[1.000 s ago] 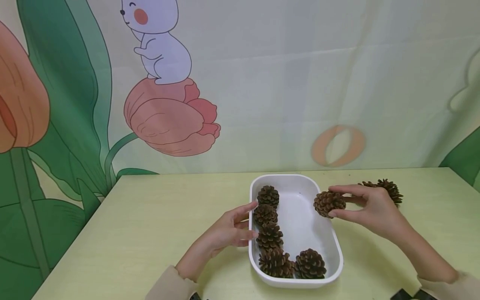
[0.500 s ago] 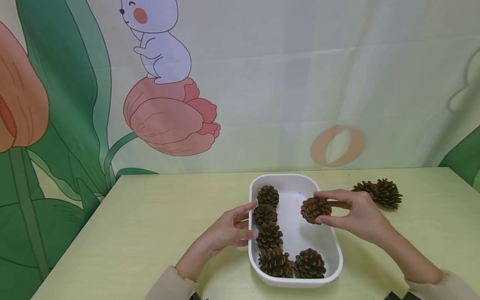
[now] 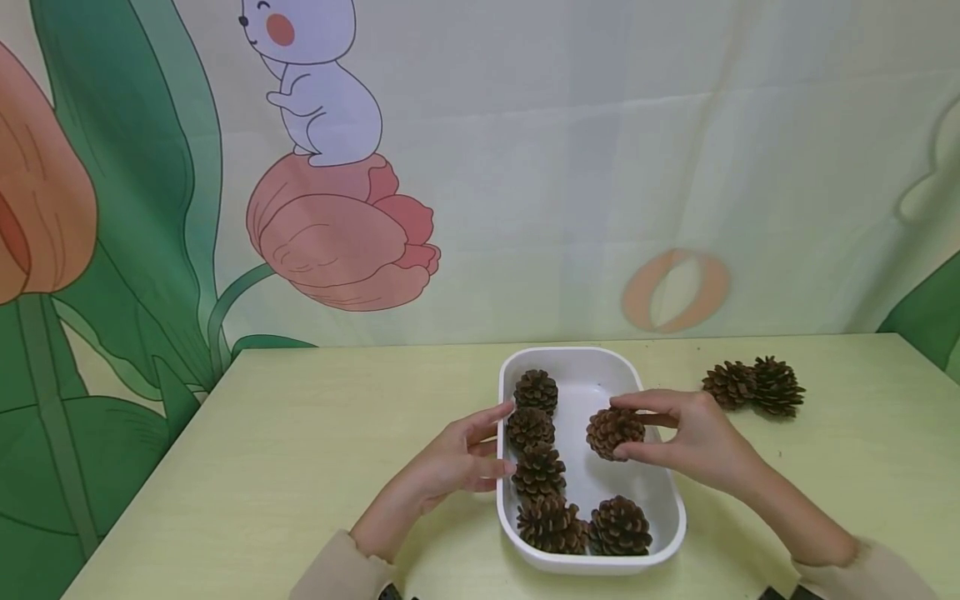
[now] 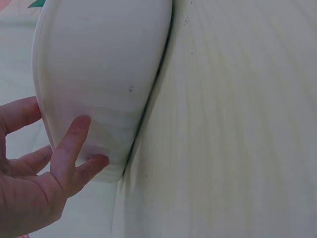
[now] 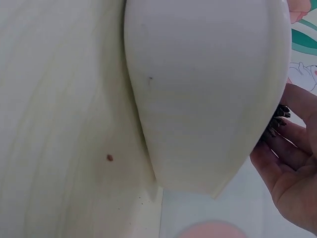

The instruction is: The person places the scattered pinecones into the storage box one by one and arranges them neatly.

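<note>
A white rectangular tub (image 3: 667,533) stands on the table with several brown pine cones (image 3: 540,472) along its left side and near end. At its left rim my left hand (image 3: 457,454) holds the tub, some fingertips pressing the outer wall (image 4: 99,64) in the left wrist view. My right hand (image 3: 693,433) grips another pine cone (image 3: 613,432) between thumb and fingers, inside the tub's outline near its right side. From the right wrist, most of that pine cone (image 5: 275,121) is hidden behind the tub wall.
Two more pine cones (image 3: 753,386) lie together on the pale yellow table (image 3: 360,400), right of the tub. Behind the table hangs a printed cloth (image 3: 525,208) with tulips and a white animal. A small brown speck (image 5: 109,157) lies on the tabletop.
My right hand has carried its pine cone leftward and slightly nearer, from over the right rim to inside the tub's outline. The two loose pine cones are now uncovered. My left hand stays put.
</note>
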`<action>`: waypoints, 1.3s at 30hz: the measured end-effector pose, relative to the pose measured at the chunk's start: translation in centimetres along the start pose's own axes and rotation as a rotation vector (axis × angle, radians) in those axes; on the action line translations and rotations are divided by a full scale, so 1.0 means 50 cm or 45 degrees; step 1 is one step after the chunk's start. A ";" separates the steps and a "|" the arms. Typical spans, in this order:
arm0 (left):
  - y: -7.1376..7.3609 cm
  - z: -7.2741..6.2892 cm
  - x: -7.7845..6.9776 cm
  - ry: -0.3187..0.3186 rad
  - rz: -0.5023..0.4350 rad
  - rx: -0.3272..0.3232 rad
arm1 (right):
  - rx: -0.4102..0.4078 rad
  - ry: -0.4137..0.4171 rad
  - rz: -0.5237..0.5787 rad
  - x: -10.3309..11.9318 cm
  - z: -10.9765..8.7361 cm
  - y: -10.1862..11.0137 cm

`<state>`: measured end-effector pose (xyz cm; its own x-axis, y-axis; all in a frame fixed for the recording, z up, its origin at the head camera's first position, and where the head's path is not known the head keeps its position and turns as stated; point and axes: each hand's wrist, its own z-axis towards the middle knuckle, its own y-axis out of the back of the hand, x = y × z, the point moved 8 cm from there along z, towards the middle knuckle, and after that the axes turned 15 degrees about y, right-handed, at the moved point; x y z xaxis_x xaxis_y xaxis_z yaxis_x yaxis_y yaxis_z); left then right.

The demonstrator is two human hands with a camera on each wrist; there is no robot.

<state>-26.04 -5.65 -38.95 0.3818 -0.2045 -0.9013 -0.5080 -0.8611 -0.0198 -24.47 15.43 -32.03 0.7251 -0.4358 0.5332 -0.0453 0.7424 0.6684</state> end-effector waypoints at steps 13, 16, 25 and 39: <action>0.001 0.002 0.000 0.005 0.012 -0.003 | 0.146 -0.008 0.002 -0.003 0.004 -0.036; 0.000 0.000 -0.001 0.001 0.014 -0.001 | 0.202 0.019 -0.031 0.001 0.007 -0.041; -0.002 -0.003 -0.004 -0.005 0.015 0.002 | 0.362 0.065 -0.057 0.005 0.011 -0.060; 0.000 0.000 -0.001 0.003 0.022 -0.002 | 0.425 0.097 -0.061 0.008 0.012 -0.070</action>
<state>-26.06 -5.62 -38.88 0.3749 -0.2203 -0.9005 -0.5132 -0.8582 -0.0037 -24.41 12.33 -33.86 0.7804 -0.4173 0.4656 -0.2235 0.5093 0.8311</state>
